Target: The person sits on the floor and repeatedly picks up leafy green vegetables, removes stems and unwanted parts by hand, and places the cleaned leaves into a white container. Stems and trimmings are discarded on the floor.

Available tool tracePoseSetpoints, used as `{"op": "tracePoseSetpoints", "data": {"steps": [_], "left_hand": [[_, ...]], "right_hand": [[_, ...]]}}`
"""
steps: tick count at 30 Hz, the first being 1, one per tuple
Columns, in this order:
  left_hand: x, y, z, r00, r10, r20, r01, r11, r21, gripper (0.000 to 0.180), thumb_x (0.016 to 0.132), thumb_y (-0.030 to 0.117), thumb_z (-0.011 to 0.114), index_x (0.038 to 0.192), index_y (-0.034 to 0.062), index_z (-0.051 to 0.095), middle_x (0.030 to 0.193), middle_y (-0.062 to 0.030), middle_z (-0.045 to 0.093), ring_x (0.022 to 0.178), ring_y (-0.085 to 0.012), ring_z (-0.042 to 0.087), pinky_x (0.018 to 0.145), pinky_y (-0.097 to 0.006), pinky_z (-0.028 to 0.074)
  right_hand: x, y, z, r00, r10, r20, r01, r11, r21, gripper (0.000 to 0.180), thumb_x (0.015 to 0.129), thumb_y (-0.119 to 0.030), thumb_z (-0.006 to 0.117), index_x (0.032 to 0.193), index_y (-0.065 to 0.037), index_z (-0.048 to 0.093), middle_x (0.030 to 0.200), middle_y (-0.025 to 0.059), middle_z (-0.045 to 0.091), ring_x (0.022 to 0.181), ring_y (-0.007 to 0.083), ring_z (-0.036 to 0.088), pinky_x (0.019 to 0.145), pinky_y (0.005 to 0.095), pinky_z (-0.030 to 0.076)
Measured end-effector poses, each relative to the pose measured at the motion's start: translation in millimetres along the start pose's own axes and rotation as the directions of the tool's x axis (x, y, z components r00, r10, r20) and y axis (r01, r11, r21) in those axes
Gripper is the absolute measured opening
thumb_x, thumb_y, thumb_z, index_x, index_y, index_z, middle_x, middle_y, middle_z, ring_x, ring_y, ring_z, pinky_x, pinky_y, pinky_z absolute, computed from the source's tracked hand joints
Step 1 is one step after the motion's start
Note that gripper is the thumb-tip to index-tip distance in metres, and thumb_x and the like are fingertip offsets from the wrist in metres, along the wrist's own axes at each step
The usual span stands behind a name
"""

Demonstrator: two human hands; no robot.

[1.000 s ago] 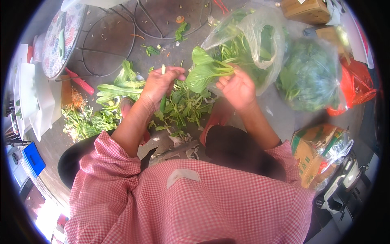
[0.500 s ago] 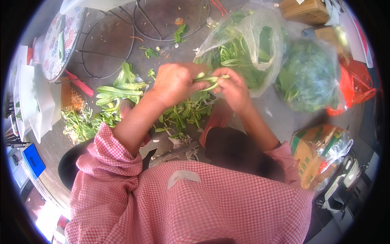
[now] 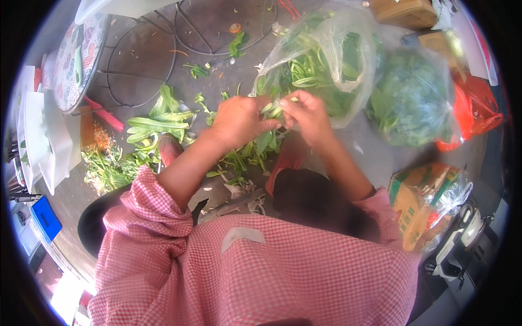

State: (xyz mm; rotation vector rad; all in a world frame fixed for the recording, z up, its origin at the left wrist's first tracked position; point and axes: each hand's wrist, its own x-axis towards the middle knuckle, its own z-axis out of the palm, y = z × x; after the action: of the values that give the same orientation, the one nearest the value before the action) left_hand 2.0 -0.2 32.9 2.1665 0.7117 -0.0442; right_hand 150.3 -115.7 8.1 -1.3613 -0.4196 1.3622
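Note:
My left hand [image 3: 238, 120] and my right hand [image 3: 305, 113] meet over the floor, both gripping the same leafy green stalk [image 3: 273, 108] between them. Its leaves hang down [image 3: 265, 142] under my hands. Just behind my hands lies a clear plastic bag of greens [image 3: 326, 65], its mouth open toward me. A loose pile of trimmed greens [image 3: 239, 160] lies on the ground below my wrists. Both sleeves are pink checked cloth, rolled up.
Sorted green stalks [image 3: 155, 122] lie to the left, with scraps [image 3: 106, 168] nearer the edge. A second bag of leafy greens [image 3: 413, 98] and a red bag [image 3: 473, 114] sit at right. A yellow-green carton [image 3: 424, 198] is lower right. A round wire rack [image 3: 141, 60] stands behind.
My hands came together and shifted right toward the clear bag; the broad leaf seen earlier is now gathered into a stalk held by both hands.

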Motion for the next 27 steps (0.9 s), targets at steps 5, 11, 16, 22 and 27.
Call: {"op": "tracePoseSetpoints", "data": {"steps": [5, 11, 16, 22, 27], "left_hand": [[4, -22, -1, 0.958, -0.006, 0.288, 0.103, 0.941, -0.323, 0.022, 0.078, 0.025, 0.070, 0.093, 0.0094, 0.068, 0.076, -0.0101, 0.066, 0.067, -0.0195, 0.062, 0.066, -0.033, 0.049], [8, -18, -26, 0.933, -0.115, 0.342, 0.248, 0.894, -0.373, 0.023, 0.084, 0.024, 0.065, 0.098, 0.0050, 0.065, 0.080, -0.0062, 0.065, 0.072, -0.0123, 0.057, 0.070, -0.031, 0.047], [-5, -1, 5, 0.925, -0.220, 0.309, 0.379, 0.583, -0.719, 0.032, 0.083, 0.027, 0.067, 0.105, 0.0031, 0.063, 0.084, -0.0029, 0.063, 0.077, -0.0108, 0.057, 0.074, -0.028, 0.047], [-1, -9, 33, 0.960, -0.212, 0.182, 0.279, 0.719, -0.637, 0.026, 0.079, 0.022, 0.071, 0.094, 0.0018, 0.065, 0.075, -0.0009, 0.062, 0.068, -0.0081, 0.054, 0.064, -0.026, 0.047], [4, -14, 21, 0.967, -0.108, 0.233, 0.184, 0.923, -0.339, 0.017, 0.078, 0.017, 0.067, 0.083, 0.0008, 0.064, 0.066, -0.0033, 0.059, 0.062, -0.0081, 0.052, 0.060, -0.027, 0.046]], "right_hand": [[4, -9, -4, 0.986, -0.010, 0.166, 0.060, 0.951, -0.303, 0.013, 0.083, -0.013, 0.065, 0.083, -0.002, 0.058, 0.062, -0.0007, 0.054, 0.050, 0.0047, 0.046, 0.045, 0.0210, 0.037], [5, -6, -13, 0.991, 0.086, 0.105, -0.071, 0.987, -0.146, 0.014, 0.084, -0.014, 0.065, 0.078, -0.004, 0.058, 0.059, -0.0020, 0.051, 0.050, 0.0050, 0.044, 0.045, 0.0211, 0.035], [8, 3, -4, 0.995, -0.056, -0.087, 0.042, 0.987, -0.154, 0.020, 0.083, -0.016, 0.066, 0.071, -0.004, 0.056, 0.057, -0.0007, 0.053, 0.048, 0.0079, 0.047, 0.044, 0.0236, 0.036], [11, 12, 2, 0.938, -0.336, -0.082, 0.165, 0.643, -0.748, 0.026, 0.073, -0.021, 0.071, 0.068, -0.002, 0.054, 0.054, 0.0104, 0.054, 0.049, 0.0194, 0.053, 0.048, 0.0337, 0.042], [7, -1, 6, 0.955, -0.290, 0.057, 0.171, 0.384, -0.907, 0.027, 0.067, -0.023, 0.072, 0.066, -0.003, 0.054, 0.055, 0.0138, 0.051, 0.049, 0.0214, 0.053, 0.049, 0.0362, 0.042]]}}
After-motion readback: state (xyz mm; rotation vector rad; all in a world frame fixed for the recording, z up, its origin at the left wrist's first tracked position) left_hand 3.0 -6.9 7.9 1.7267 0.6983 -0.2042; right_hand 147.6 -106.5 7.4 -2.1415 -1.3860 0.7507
